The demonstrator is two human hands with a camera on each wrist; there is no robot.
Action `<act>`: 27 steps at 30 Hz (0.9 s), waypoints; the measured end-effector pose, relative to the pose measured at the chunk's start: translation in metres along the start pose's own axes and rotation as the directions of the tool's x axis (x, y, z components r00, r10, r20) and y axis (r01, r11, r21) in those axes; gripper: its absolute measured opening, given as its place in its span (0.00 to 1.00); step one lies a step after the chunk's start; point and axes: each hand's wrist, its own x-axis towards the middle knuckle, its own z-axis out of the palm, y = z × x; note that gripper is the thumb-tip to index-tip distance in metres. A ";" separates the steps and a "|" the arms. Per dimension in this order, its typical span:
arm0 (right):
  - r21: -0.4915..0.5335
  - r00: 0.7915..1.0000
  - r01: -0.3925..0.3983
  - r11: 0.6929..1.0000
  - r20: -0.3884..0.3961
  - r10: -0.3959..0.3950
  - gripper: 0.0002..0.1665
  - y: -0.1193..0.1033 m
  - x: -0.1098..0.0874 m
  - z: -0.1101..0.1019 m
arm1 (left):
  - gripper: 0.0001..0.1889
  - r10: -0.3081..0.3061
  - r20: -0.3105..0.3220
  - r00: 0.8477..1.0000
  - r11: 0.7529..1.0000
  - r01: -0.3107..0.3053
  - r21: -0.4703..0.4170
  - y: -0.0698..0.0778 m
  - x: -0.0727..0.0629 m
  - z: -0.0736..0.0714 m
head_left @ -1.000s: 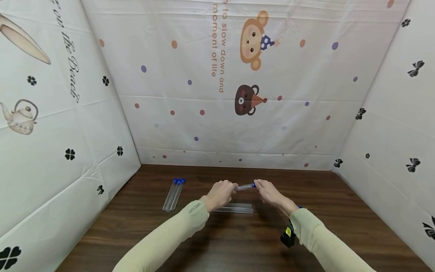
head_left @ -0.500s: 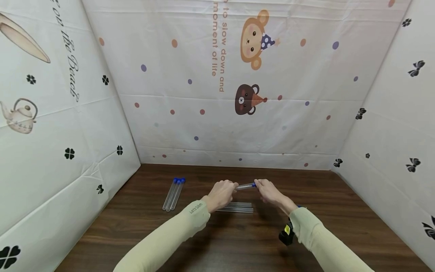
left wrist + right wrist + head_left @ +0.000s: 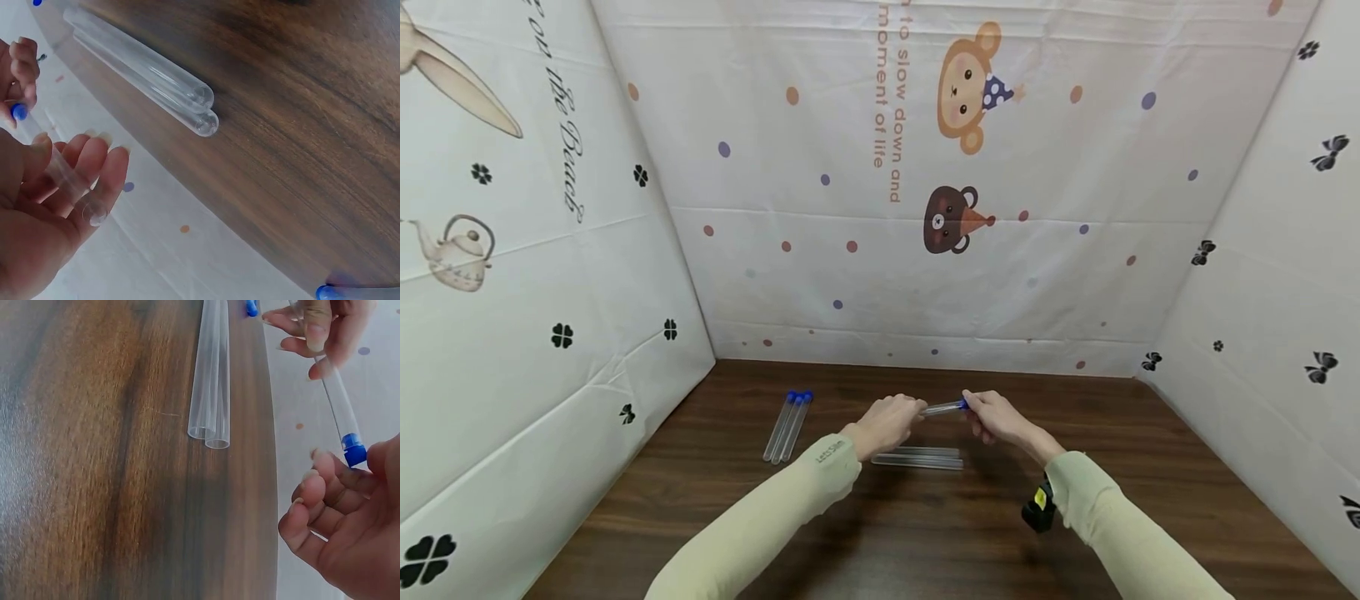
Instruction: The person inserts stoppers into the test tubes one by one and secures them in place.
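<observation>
My left hand (image 3: 886, 425) holds a clear test tube (image 3: 339, 400) across its fingers, the thumb lying on it. The rounded end shows by the palm in the left wrist view. At the other end sits a blue stopper (image 3: 354, 451), with its lower part inside the tube mouth. My right hand (image 3: 1000, 421) pinches this stopper between thumb and forefinger, its other fingers loosely curled. The held tube is above the table, nearly level. Beneath the hands, two uncapped test tubes (image 3: 212, 381) lie side by side on the table.
Three test tubes with blue stoppers (image 3: 787, 427) lie together at the left of the brown wooden table (image 3: 895, 533). A black object with a yellow patch (image 3: 1039, 506) shows below the right wrist. A blue thing (image 3: 37, 2) is cut off by the left wrist view's top edge. Printed white sheets (image 3: 775, 167) enclose the back and sides.
My right hand has turned slightly at the stopper, and its lower fingers show more. My left hand keeps its hold on the tube. The head view has shifted a little.
</observation>
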 end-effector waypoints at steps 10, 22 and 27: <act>-0.092 0.994 0.104 0.990 -0.012 -0.106 0.23 -0.005 -0.003 -0.004 | 0.10 0.006 0.052 0.999 0.975 0.006 -0.223 -0.007 -0.002 -0.001; -0.012 0.987 0.148 0.989 0.068 -0.147 0.23 0.004 -0.001 -0.004 | 0.11 0.009 -0.024 1.000 0.977 -0.014 -0.211 -0.008 -0.004 -0.004; -0.001 0.991 0.124 0.992 0.057 -0.123 0.28 0.007 -0.001 0.001 | 0.13 -0.009 -0.005 1.000 0.974 0.007 -0.227 -0.005 -0.002 -0.004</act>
